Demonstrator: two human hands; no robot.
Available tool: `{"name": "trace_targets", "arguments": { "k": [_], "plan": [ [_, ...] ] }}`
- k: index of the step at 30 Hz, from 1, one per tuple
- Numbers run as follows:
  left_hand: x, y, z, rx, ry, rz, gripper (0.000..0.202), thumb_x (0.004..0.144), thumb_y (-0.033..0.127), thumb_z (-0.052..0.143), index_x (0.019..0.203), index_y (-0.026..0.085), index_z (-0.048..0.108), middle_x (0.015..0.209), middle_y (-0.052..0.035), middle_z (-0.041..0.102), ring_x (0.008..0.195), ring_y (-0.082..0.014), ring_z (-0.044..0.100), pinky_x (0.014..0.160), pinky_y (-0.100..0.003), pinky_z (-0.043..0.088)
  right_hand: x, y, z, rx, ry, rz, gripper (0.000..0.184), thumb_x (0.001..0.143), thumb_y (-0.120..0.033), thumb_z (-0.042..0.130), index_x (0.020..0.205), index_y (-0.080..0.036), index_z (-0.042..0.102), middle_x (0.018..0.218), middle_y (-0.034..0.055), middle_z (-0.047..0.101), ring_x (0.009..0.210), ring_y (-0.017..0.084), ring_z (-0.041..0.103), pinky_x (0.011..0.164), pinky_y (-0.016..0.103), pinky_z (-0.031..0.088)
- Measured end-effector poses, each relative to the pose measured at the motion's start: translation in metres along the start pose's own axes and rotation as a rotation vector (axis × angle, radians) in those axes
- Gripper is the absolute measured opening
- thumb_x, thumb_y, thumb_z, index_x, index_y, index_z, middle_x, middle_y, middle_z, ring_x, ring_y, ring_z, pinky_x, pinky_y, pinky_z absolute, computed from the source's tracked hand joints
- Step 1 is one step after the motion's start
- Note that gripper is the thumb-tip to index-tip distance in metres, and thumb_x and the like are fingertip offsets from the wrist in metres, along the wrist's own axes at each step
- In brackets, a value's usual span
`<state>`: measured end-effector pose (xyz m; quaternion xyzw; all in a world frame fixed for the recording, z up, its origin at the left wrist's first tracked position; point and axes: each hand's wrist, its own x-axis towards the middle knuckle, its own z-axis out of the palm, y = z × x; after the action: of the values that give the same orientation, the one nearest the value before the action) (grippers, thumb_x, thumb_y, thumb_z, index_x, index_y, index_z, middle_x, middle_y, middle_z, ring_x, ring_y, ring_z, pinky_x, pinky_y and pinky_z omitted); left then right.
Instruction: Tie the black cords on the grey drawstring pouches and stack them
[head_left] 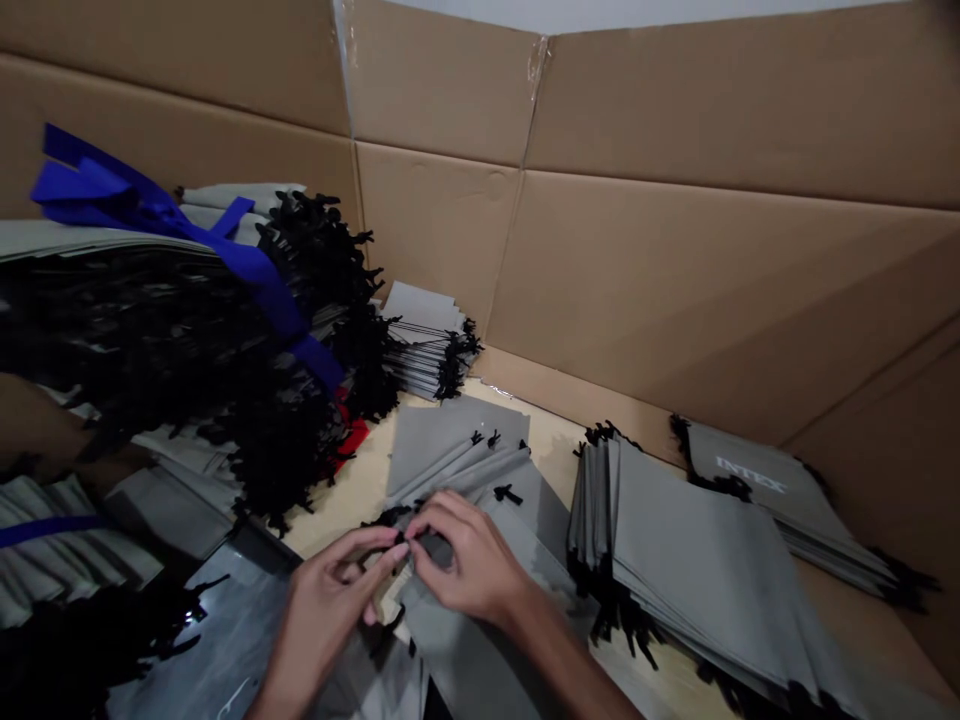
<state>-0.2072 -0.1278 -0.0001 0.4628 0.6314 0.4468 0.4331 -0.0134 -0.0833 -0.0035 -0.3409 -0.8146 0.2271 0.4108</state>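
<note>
Both hands meet low in the middle of the head view, over grey fabric drawstring bags [461, 650]. The thumb and index finger of my left hand [330, 590] are pinched on a short black cord [400, 538] at a bag's corner. My right hand [472, 560] pinches the same cord from the other side, fingertips almost touching the left ones. Fingers hide most of the cord, so I cannot tell whether it is knotted. Just beyond the hands, more grey bags [457, 430] lie overlapped, with small black cord ends [508, 494] sticking up.
At left rises a big pile of bags with black cords [150, 330], tied with a blue strap [262, 280]. A smaller stack [424, 340] stands behind. Two stacks lie right: plain grey bags [697, 540] and bags marked INTEX [757, 470]. Cardboard walls [712, 280] enclose the table [555, 430].
</note>
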Motion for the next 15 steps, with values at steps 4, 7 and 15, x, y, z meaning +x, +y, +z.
{"name": "trace_targets", "arguments": {
  "k": [4,7,15],
  "plan": [
    [0.0032,0.0106,-0.0054,-0.014,-0.091,-0.118,0.08,0.063,0.082,0.085,0.104,0.013,0.084,0.041,0.0045,0.057,0.034,-0.0096,0.038,0.036,-0.021,0.026,-0.0061,0.0023,0.0015,0.04,0.019,-0.019,0.016,0.09,-0.017,0.074,0.104,-0.025,0.072,0.099,0.0027,0.074,0.093,0.021,0.067,0.09,0.033,0.053],
    [0.003,0.0126,-0.0078,-0.019,-0.131,-0.154,0.084,0.063,0.085,0.083,0.105,0.012,0.083,0.045,0.0038,0.061,0.033,-0.007,0.035,0.036,-0.02,0.023,-0.0073,0.0023,0.0056,0.051,0.067,-0.024,0.011,0.093,-0.019,0.075,0.102,-0.024,0.073,0.095,0.0016,0.075,0.09,0.02,0.067,0.09,0.033,0.053],
    [0.0056,0.0124,-0.0045,-0.045,-0.157,-0.226,0.085,0.06,0.082,0.085,0.111,0.014,0.083,0.043,0.0056,0.057,0.032,-0.0072,0.034,0.036,-0.02,0.023,-0.006,-0.0057,0.004,0.072,0.084,-0.042,0.011,0.097,-0.017,0.07,0.104,-0.025,0.072,0.095,0.0032,0.075,0.089,0.02,0.066,0.083,0.033,0.054]
  ]
}}
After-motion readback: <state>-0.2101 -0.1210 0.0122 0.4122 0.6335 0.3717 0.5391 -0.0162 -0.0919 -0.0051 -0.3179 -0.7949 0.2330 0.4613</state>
